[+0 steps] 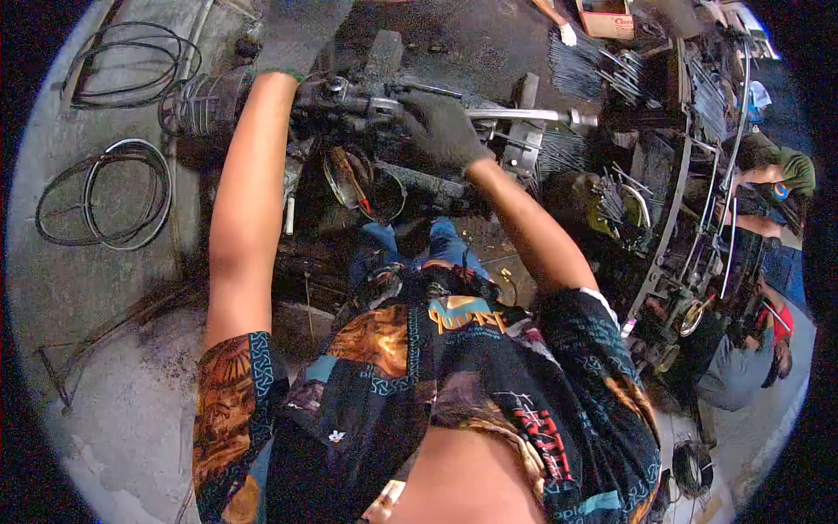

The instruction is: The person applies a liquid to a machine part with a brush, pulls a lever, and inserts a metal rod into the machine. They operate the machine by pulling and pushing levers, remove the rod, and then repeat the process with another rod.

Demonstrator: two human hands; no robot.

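Head view: a person leans over a dark, greasy machine [367,105] on a concrete floor [113,367].
Right hand [441,131]: gloved, fingers curled tight around the near end of a metal bar [524,114].
Metal bar: lies level across the top of the machine and runs off to the right.
Left hand [297,35]: gloved, reaching past the far side of the machine beside a wire coil [205,100]; how far its fingers are closed cannot be told.
Shirt [436,384]: orange lettering on the chest and red lettering lower down, both too warped to read.
Box [607,17]: red print, unreadable.
Floor: wire loops [105,192] lie to the left.
Co-workers [768,170]: seated at the right beside racks of rods.
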